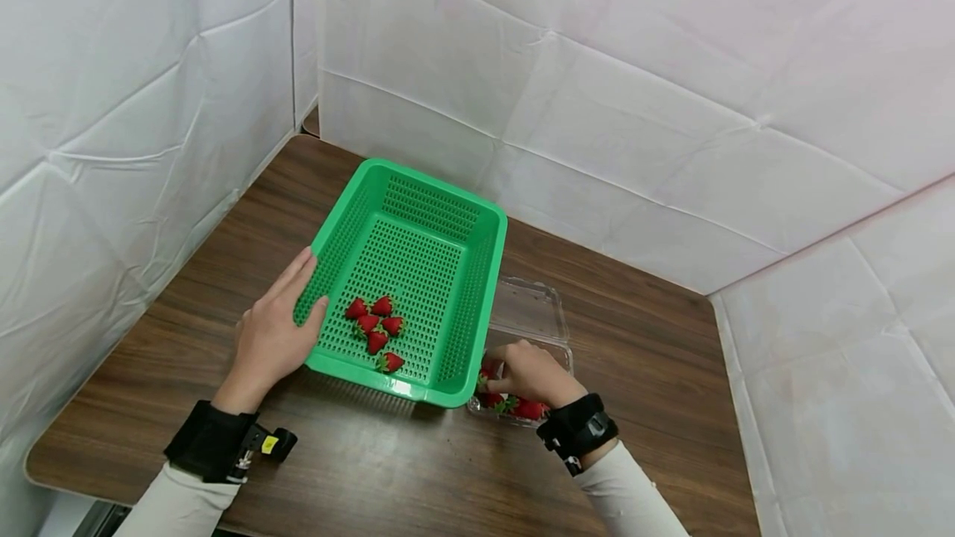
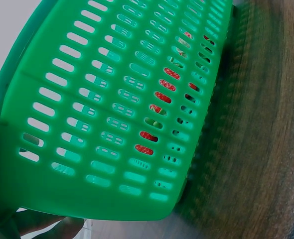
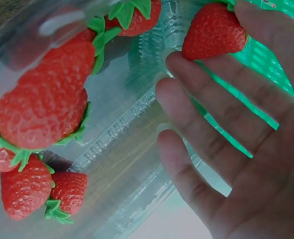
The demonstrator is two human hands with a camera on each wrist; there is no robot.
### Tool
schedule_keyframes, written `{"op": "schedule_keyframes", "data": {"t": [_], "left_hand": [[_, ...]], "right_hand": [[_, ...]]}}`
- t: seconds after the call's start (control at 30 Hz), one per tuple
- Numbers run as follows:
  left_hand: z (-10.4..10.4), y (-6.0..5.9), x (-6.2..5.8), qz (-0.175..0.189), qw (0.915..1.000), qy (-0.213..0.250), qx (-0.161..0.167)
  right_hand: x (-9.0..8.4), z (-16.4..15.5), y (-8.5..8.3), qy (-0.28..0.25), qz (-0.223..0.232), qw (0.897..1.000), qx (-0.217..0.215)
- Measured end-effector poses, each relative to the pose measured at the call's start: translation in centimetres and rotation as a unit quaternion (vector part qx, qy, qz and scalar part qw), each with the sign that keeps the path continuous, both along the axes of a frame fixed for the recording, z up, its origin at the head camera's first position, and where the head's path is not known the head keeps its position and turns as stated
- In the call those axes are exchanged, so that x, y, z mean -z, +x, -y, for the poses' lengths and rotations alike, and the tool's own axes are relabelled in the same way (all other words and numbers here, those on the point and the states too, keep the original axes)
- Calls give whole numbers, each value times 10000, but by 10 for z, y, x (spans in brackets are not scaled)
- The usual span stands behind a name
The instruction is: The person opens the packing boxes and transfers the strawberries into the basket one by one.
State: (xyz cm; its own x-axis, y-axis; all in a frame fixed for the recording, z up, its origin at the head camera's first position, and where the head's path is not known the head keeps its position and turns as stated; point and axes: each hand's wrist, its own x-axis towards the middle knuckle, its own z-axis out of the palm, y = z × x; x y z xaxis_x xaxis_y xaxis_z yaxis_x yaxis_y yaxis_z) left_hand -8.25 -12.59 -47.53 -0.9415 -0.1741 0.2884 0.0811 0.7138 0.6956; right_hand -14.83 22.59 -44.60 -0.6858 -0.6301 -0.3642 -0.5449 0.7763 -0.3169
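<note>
Strawberries [image 1: 375,328] in green basket [image 1: 488,272], clear punnet [image 1: 531,313] beside — white walls [image 1: 671,73] around

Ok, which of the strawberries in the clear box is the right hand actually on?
The strawberry at its fingertips, against the green basket side of the clear box. The other strawberries lie untouched across the box.

We've got a dark wood-grain counter [image 1: 656,355], boxed in on three sides by creased white sheeting walls [image 1: 634,73]. Lighting's even, soft.
</note>
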Motion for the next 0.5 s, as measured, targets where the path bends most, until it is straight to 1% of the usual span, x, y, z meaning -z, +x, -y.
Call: {"op": "schedule_keyframes", "data": {"t": [0.33, 0.5], "left_hand": [[0, 0, 0, 78, 10000, 42, 11], [1, 0, 0, 37, 10000, 37, 34]], "right_hand": [[-6, -2, 1, -117, 128, 9998, 118], [-9, -3, 1, -167, 288, 9994, 101]]}}
